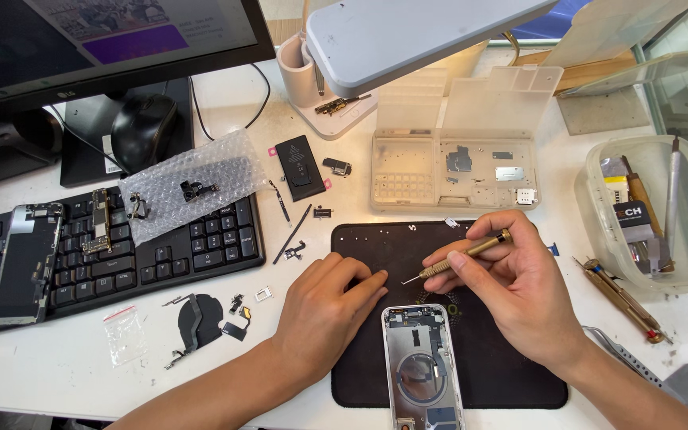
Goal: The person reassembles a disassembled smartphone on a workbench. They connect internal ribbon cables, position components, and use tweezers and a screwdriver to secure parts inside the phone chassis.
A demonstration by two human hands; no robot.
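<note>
Right hand (519, 299) pinches a screwdriver (459, 255), tip toward 8 o'clock; left hand (324, 306), fingers together, steadies the mat (376, 239) above the phone (424, 366).

At lower centre of the frame, the right hand (519, 295) grips a brass-handled screwdriver (463, 255), its tip pointing left over the black mat (376, 239). The left hand (324, 310) rests flat on the mat, just left of an opened phone shell (424, 366). A keyboard (201, 247) lies at left on the white table (57, 358), a clear parts tray (455, 175) above the mat.
</note>
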